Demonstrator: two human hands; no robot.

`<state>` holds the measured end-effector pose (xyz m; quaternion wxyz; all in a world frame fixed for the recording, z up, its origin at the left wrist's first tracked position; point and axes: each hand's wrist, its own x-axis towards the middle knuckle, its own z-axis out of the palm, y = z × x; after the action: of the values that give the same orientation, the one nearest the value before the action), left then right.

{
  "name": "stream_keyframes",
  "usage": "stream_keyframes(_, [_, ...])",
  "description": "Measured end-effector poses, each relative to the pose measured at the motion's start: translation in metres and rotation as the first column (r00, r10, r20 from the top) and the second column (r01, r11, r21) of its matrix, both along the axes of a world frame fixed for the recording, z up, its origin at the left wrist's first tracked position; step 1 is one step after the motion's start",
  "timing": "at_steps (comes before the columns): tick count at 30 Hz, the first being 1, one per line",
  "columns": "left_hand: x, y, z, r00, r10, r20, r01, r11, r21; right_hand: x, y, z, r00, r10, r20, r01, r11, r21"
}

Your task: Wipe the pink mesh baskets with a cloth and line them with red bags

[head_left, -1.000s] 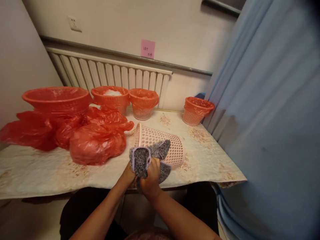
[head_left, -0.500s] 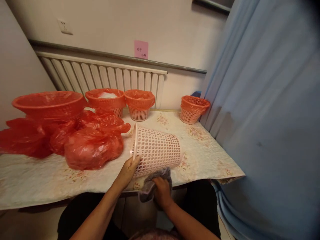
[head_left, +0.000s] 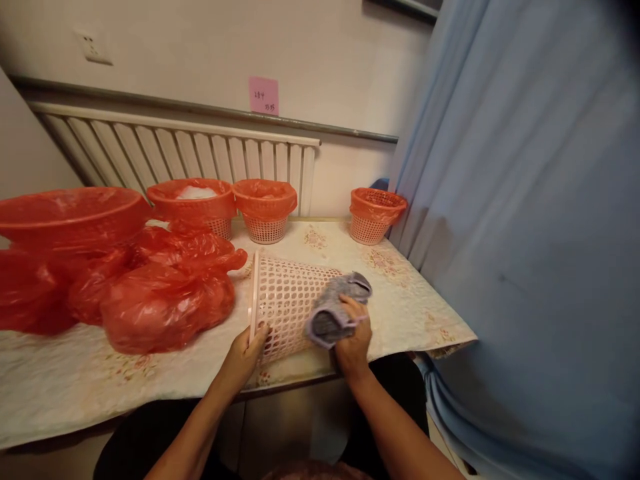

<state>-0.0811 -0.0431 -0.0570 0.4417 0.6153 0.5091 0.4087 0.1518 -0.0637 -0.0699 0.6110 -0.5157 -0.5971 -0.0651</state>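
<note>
A pale pink perforated plastic wastebasket lies on its side on the table, its mouth facing left. My left hand grips its rim, thumb on the outer wall and the other fingers hidden inside the mouth. In my right hand is a grey cloth with a lilac edge, pressed against the base end of the wastebasket. The cloth covers the lower right of the basket.
Red plastic bags, one knotted and full, bulge at the left. Behind them stand a wide red-lined basin and lined baskets. Another lined basket is at the back right, beside a blue curtain. Floral cloth covers the table.
My right hand has moved the cloth up and to the right, from beneath the wastebasket to its base end. My left hand keeps its hold on the rim. The view has shifted slightly right.
</note>
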Motion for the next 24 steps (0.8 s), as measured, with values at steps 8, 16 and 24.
stream_keyframes(8, [-0.001,-0.002,-0.009,0.987,0.023,-0.157,-0.020,0.999,0.025,-0.003,0.043,-0.006,0.946,0.213,0.245,-0.156,0.960,-0.233])
stream_keyframes(16, [-0.002,0.006,-0.010,0.987,-0.009,-0.163,0.008,1.000,-0.007,0.052,0.105,0.020,0.991,0.102,-0.088,-0.129,0.908,-0.399])
stream_keyframes(24, [-0.003,0.011,-0.007,0.988,0.044,-0.147,-0.042,0.999,0.016,0.095,0.169,0.027,0.948,0.200,-0.249,-0.303,0.812,-0.500])
